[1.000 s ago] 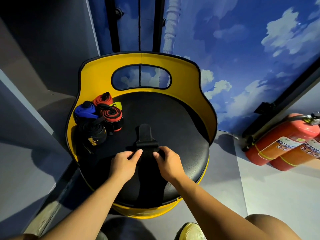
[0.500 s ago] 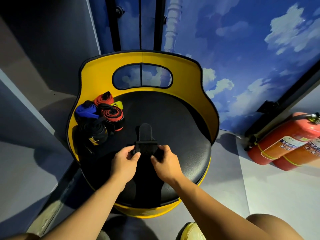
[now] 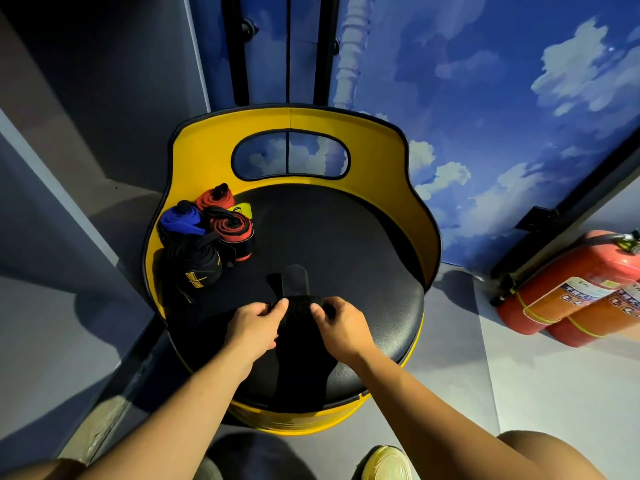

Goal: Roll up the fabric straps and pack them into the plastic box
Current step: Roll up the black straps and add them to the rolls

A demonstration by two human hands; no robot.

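Rolling a black strap on the stool seat, lower centre of frame.

Left hand and right hand pinch the small roll of the black strap with curled fingers; its tail blends into the seat. Next, I judge: keep winding tight. Finished rolls sit upper left; no plastic box shows.

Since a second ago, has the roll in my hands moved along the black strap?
Yes. The roll has crept toward you, away from the yellow backrest, leaving more of the strap's rounded tip uncovered.
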